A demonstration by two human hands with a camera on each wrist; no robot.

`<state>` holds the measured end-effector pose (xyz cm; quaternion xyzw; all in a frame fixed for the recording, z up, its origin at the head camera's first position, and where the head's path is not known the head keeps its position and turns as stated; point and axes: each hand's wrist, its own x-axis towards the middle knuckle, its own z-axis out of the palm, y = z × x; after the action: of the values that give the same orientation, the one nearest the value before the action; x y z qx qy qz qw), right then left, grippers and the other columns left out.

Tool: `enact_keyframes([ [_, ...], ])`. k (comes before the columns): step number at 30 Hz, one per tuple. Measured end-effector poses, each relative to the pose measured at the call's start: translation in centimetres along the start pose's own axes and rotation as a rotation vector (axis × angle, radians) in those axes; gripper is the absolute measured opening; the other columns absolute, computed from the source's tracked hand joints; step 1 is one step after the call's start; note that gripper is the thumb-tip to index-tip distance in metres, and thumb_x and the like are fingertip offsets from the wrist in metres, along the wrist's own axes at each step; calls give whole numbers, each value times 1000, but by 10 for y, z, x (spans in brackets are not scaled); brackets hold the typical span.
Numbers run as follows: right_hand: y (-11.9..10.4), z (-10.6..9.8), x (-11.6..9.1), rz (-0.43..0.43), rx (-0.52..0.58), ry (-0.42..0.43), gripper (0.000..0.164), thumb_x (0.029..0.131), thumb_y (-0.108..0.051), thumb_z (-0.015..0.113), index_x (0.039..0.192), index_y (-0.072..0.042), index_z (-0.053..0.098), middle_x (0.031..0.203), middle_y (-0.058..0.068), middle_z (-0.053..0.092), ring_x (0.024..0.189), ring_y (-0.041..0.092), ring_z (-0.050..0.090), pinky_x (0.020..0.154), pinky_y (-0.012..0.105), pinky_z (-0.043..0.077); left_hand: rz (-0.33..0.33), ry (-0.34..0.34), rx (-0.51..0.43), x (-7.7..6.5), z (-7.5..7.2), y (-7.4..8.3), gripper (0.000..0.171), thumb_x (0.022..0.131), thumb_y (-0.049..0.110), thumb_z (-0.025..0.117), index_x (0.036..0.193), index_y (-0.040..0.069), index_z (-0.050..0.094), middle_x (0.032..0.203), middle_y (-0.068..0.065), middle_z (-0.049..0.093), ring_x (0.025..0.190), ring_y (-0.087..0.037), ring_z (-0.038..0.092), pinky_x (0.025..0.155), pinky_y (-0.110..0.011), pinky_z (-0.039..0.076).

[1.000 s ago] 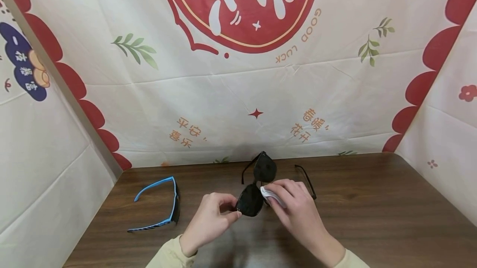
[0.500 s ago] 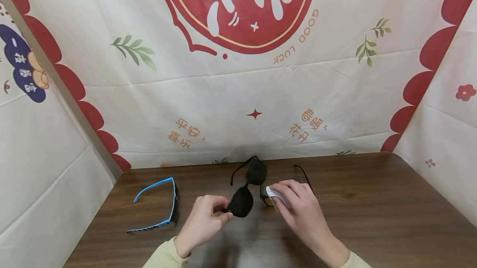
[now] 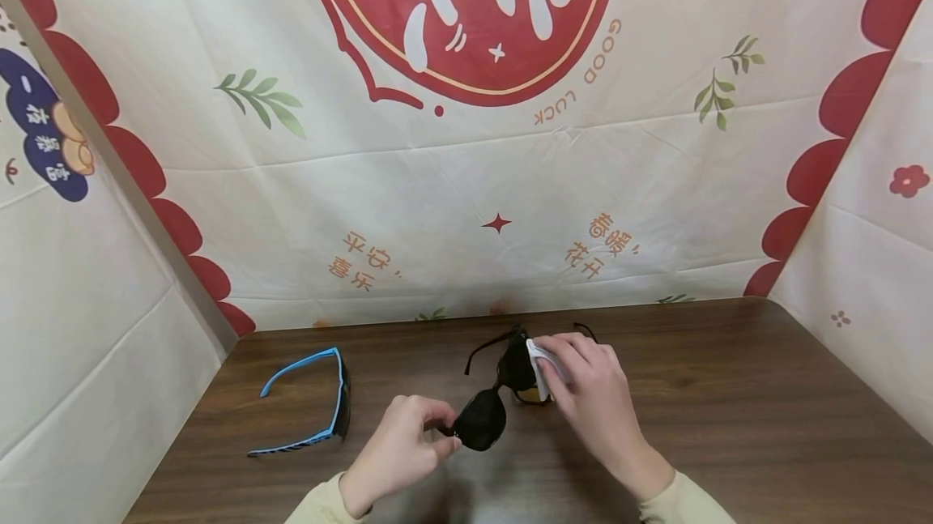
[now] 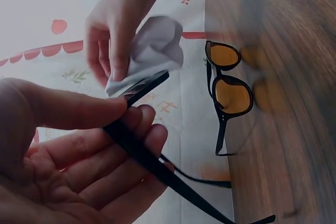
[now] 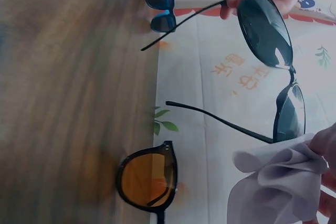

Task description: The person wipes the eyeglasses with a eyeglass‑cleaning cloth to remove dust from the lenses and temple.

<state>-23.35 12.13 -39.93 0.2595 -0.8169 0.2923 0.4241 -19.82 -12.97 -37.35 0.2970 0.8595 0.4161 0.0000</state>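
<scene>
Black sunglasses (image 3: 480,420) with dark lenses hang tilted above the table. My left hand (image 3: 405,445) pinches them at one hinge, thumb against the other fingers; in the left wrist view the temple arm (image 4: 142,153) lies across those fingers. A folded pale cloth (image 3: 548,370) is held between the thumb and fingers of my right hand (image 3: 594,402). In the right wrist view the cloth (image 5: 278,182) meets the end of the far lens (image 5: 290,116). Whether it wraps behind that lens is hidden.
Black-framed glasses with amber lenses (image 4: 232,95) stand on the wooden table (image 3: 700,394) behind my right hand, partly covered in the head view. Blue-framed sunglasses (image 3: 339,394) lie at the left, temples unfolded. A printed white cloth backdrop (image 3: 452,184) rises at the table's back edge.
The sunglasses have first shifted left, then tilted so the far lens sits lower and further right. My right hand has lifted away with the cloth, then brought it to the far lens.
</scene>
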Motion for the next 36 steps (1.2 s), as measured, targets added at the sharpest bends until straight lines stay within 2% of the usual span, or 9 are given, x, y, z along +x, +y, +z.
enact_keyframes([
  [4,-4,4,4,-68,20,-1,21,84,-12,71,104,-8,70,96,3,65,83,21,60,70,38,41,31,-2,9,-2,2,4,17,77,-4,70,74,13,69,72,10,67,75,-2,62,65,-23,45],
  [10,-8,7,-6,-262,71,-42,31,100,-32,50,105,-8,69,98,3,62,83,20,59,71,34,43,13,33,29,-2,1,5,18,76,-3,71,74,15,70,73,11,68,78,-4,63,66,-24,45],
  [12,-5,7,-9,-254,54,-37,33,101,-33,48,104,-9,69,97,3,63,83,20,59,71,35,42,-3,28,26,-2,0,6,18,77,-3,71,74,15,70,73,11,68,77,-4,63,66,-25,45],
  [16,3,4,-10,-126,12,-28,27,98,-31,54,103,-8,68,95,4,64,82,22,60,69,38,42,-2,1,20,-3,-2,7,17,77,-3,71,75,14,70,73,11,67,76,-3,63,66,-24,45],
  [21,7,2,-2,-41,-3,-6,21,83,-10,69,103,-8,68,95,4,63,82,23,60,69,40,40,26,-30,30,-5,-1,9,16,75,-3,72,75,14,70,73,13,66,77,-2,63,67,-23,46],
  [24,3,3,3,-62,17,-4,20,83,-9,68,103,-7,69,95,4,64,81,23,60,70,39,40,36,-25,54,-6,1,10,17,75,-2,72,75,14,70,73,13,66,76,-2,62,66,-23,46],
  [26,-2,3,5,-93,33,-11,18,90,-17,64,104,-7,69,96,4,64,82,22,59,71,38,40,34,-17,62,-6,1,11,17,75,-3,72,75,14,70,73,13,66,76,-1,62,65,-23,45],
  [31,-11,4,4,-221,54,-21,33,102,-32,46,103,-8,70,95,3,63,82,20,60,74,35,41,32,28,85,-6,1,11,18,75,-3,72,76,15,71,74,14,67,77,-4,63,66,-23,45],
  [36,-11,3,-2,-278,63,-49,31,101,-32,49,102,-11,70,96,-1,63,82,17,60,76,34,41,21,69,100,-7,-2,10,18,74,-1,73,76,16,71,73,15,67,75,-3,62,65,-24,45],
])
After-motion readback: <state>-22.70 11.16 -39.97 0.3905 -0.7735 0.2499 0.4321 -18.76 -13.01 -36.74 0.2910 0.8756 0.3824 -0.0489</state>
